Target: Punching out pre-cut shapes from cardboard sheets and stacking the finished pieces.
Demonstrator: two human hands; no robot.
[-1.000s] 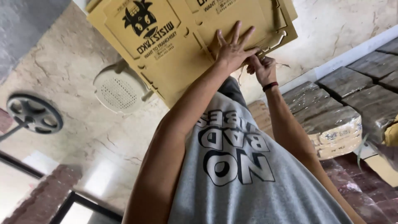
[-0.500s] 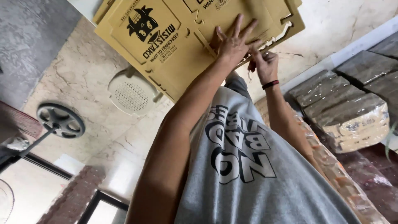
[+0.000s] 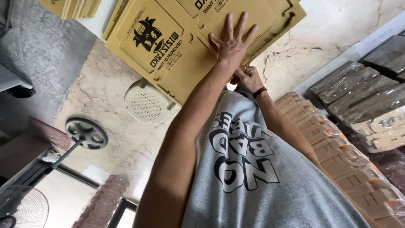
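— Cardboard first: what do we log under the right hand (image 3: 233, 42)?

— One flat die-cut box blank (image 3: 168, 63), mustard yellow with a black cartoon figure and black lettering. Our right hand lies on it palm down, fingers spread wide apart and thumb out; it presses on the sheet and grips nothing.

— And the left hand (image 3: 249, 78)?

— It sits just below the right wrist, at the blank's near edge, with a dark band on its wrist. The fingers are curled in against that edge. We cannot tell whether they pinch the card or only touch it, as the right forearm hides part of them.

— Where do we enter the blank itself?

— Directly under the right palm, running away from the fingertips and off to the thumb side. It lies over pale marble floor (image 3: 320, 33).

— Other stock around the hands?

— On the thumb side, just past the blank's corner, is a white round vented disc (image 3: 147, 103). Farther out the same way are a dark spoked wheel (image 3: 86, 133) and the wire guard of a fan (image 3: 21, 207). On the little-finger side, beside the left forearm, is a row of stacked cardboard pieces (image 3: 337, 156), and beyond it are bundles in clear wrap (image 3: 367, 93). Well beyond the thumb, at the frame's edge, is another yellow cardboard stack (image 3: 71, 6).
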